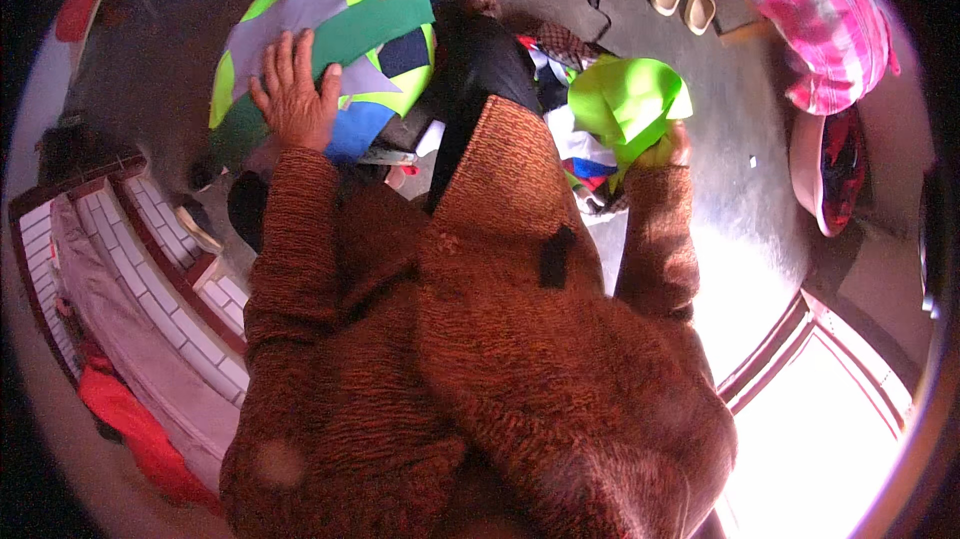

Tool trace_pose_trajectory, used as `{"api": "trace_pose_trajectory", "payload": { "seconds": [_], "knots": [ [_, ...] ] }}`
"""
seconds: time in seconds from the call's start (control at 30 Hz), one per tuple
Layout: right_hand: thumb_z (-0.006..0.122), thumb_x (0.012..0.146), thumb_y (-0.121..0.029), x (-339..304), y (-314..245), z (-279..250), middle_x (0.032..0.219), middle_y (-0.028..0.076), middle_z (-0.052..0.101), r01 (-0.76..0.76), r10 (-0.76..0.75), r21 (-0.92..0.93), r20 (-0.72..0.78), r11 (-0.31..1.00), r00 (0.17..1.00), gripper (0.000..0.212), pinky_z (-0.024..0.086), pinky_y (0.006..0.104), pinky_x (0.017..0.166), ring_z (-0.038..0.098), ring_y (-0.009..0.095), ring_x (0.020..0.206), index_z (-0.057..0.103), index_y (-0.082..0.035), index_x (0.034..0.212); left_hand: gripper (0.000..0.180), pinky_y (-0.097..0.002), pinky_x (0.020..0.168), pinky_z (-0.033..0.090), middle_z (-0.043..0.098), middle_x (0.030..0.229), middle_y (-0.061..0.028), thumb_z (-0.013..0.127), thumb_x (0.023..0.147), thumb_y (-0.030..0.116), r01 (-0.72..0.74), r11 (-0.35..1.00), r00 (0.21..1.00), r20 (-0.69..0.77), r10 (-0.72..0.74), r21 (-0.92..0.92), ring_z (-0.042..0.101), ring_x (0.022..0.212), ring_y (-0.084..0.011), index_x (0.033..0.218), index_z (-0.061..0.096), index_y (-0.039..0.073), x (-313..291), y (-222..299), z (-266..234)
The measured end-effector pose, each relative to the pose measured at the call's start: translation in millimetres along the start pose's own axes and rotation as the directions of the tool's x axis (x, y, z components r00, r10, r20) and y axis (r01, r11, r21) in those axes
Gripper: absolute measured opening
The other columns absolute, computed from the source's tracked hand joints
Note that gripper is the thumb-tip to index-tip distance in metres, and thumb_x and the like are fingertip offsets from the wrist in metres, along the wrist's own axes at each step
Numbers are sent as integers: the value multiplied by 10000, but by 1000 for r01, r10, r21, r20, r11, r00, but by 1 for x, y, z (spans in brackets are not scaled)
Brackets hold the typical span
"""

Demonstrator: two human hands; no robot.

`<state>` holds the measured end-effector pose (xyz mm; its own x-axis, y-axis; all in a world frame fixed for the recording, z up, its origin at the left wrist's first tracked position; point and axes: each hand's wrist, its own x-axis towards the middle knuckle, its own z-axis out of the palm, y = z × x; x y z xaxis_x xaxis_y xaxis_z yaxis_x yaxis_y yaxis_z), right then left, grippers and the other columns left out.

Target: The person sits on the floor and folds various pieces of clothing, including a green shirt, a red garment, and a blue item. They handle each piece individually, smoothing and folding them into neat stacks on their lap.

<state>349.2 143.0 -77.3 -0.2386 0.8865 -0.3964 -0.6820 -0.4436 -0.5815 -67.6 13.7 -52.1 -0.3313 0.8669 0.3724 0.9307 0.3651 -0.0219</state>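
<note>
Rust-brown knitted sleeves reach forward: the left hand (295, 94) lies flat, fingers spread, on a patchwork bundle of green, grey and blue cloth pieces (330, 34); the right hand (668, 149) pinches a neon-green fabric piece (625, 99) above the floor (720, 169).

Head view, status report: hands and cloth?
Left hand flat on patchwork cloth bundle. Right hand grips lime-green cloth piece. Scrap pile between them.

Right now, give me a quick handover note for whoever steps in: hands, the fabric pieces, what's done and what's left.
Left hand: flat on the patchwork bundle of green, grey and blue cloth, fingers spread.
Right hand: gripping a neon green cloth piece, lifted above the loose scrap pile.
Done: many pieces already lie stacked on the bundle.
Left: the held piece and the scraps are not yet on it.
</note>
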Motion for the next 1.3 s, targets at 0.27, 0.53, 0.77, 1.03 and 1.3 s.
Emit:
{"api": "trace_pose_trajectory", "payload": {
  "seconds": [0.27,0.53,0.77,1.03,1.3],
  "knots": [
    [614,786,-410,-23,41,99,1229,165,506,-64,68,-23,358,998,931,656,404,486,957,503,332,1110,410,-16,1269,423,-374,990,313,530,1197,-144,494,864,379,124,470,980,183,82,-874,461,1148,-272,1159,558,84,-6,50,-37],
    [536,871,-324,-41,84,142,1221,143,517,-323,290,-3,452,946,844,505,416,430,943,522,289,1084,425,-13,1253,560,-368,1059,247,426,1330,-105,415,925,416,515,-855,830,283,481,-56,378,1237,-206,1318,363,19,-42,98,-42],
    [471,906,-336,-39,103,124,1208,145,519,-244,279,-142,347,959,895,482,410,404,941,522,275,1078,416,-13,1258,489,-378,980,370,504,1248,-125,462,917,330,485,-760,856,412,311,-434,491,1144,-227,1267,413,-9,-30,87,-74],
    [425,921,-379,-21,79,109,1212,129,509,-170,183,-84,180,982,966,483,384,377,956,499,272,1092,428,-29,1253,476,-372,952,392,531,1201,-111,469,916,327,411,-786,843,522,133,-463,522,1092,-221,1261,423,3,-37,67,-62],
    [504,896,-286,-34,76,159,1292,164,448,777,-329,-585,704,233,629,487,294,390,1023,406,273,1210,415,-7,1284,502,-381,971,376,498,1246,-114,430,927,370,382,-815,871,465,160,-435,487,1145,-229,1288,398,23,-44,72,-43]
  ]
}}
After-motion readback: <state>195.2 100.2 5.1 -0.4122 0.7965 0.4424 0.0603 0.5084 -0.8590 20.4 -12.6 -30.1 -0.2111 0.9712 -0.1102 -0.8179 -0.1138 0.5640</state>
